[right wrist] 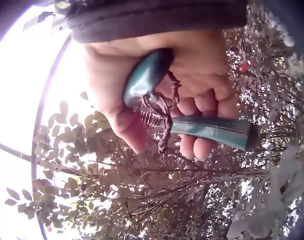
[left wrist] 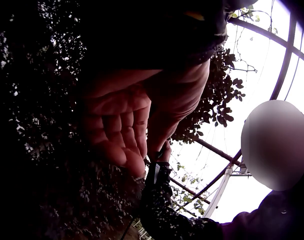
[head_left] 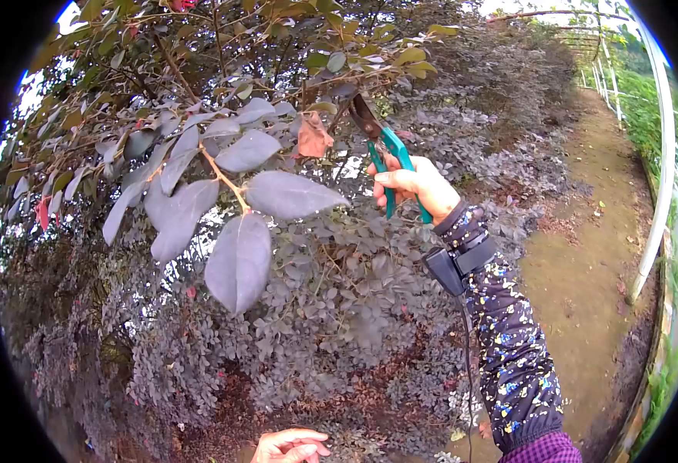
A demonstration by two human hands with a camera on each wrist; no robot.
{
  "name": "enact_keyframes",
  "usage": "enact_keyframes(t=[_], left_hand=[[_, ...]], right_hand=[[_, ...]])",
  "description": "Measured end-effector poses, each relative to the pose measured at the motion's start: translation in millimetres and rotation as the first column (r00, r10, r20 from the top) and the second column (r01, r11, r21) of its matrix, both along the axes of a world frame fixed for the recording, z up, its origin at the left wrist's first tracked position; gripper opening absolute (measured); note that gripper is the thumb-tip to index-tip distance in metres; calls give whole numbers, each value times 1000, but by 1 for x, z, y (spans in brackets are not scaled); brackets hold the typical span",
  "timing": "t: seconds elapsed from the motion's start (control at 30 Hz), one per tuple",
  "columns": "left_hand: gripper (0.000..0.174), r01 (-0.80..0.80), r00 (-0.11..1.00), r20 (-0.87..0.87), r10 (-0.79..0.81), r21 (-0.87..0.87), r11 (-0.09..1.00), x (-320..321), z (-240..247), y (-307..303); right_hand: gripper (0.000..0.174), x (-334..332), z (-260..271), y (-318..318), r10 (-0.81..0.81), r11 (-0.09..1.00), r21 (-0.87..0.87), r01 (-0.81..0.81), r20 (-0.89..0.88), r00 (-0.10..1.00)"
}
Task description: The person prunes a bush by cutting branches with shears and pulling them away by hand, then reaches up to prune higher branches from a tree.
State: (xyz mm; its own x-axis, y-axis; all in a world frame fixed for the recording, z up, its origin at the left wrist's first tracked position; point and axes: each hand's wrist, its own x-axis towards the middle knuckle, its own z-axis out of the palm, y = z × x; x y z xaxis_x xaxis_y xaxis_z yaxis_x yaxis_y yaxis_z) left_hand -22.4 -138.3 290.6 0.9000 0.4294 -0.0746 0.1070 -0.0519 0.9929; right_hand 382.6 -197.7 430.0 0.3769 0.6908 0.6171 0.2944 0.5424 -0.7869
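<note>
Green-handled pruning shears are gripped in my right hand, raised at the upper middle of the head view. Their dark blades point up among thin twigs, close to a dry brown leaf. In the right wrist view the green handles stand spread apart in the palm, with a coiled spring and twisted wire between them. Low at the bottom edge of the head view is my left hand, holding nothing. Its fingers look loosely bent in the left wrist view.
A large leafy branch hangs close in front, left of the shears. Dense purple-leaved shrubs fill the left and middle. On the right run a dirt path and a white arched pole. A cord dangles from the right wrist camera.
</note>
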Motion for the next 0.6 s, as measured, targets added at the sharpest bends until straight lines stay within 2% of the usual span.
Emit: enact_keyframes(t=[0.03, 0.13, 0.17, 0.23, 0.3, 0.37, 0.4, 0.43, 0.47, 0.5, 0.57, 0.6], left_hand=[[24, -9, 1000, 1, 9, -5, 1000, 1, 1, -1], [24, 14, 996, -85, -12, 23, 1000, 3, 10, -7], [24, 6, 996, -87, -3, 25, 1000, 5, 16, -7], [23, 16, 1000, -12, -15, 100, 995, 10, 28, -9], [25, -29, 987, 159, 5, 153, 988, 17, 30, 0], [25, -200, 958, 265, 107, 357, 913, 31, 54, -17], [27, -289, 947, 309, 92, 687, 667, 38, 71, -24], [29, -343, 938, 343, 56, 890, 302, 48, 89, -26], [30, -414, 910, 415, 12, 910, -35, 57, 102, -25], [32, -449, 884, 464, -49, 816, -364, 65, 115, -23], [28, -433, 833, 548, -77, 558, -708, 82, 148, -24], [28, -412, 821, 560, -109, 450, -793, 89, 166, -21]], right_hand=[[32, 1, 3, 2, 9, 1000, -5, -9, 1, 1000], [33, 1, 8, 12, -20, 1000, 3, 20, 198, 980], [33, -1, 7, 13, -13, 1000, 5, 12, 197, 980], [33, -19, 9, 11, -72, 990, -88, 107, 338, 938], [37, -34, 3, 20, -56, 980, -150, 133, 433, 900], [41, -57, 3, 18, -167, 950, -93, 300, 659, 733], [43, -66, 0, 21, -131, 959, -107, 261, 650, 748], [42, -76, -3, 24, -120, 961, -120, 249, 629, 768], [42, -83, -4, 28, -107, 962, -128, 240, 635, 765], [42, -89, -6, 32, -90, 964, -137, 229, 641, 762], [41, -96, -9, 37, -76, 971, -131, 201, 628, 774], [40, -98, -9, 39, -64, 970, -145, 193, 616, 785]])
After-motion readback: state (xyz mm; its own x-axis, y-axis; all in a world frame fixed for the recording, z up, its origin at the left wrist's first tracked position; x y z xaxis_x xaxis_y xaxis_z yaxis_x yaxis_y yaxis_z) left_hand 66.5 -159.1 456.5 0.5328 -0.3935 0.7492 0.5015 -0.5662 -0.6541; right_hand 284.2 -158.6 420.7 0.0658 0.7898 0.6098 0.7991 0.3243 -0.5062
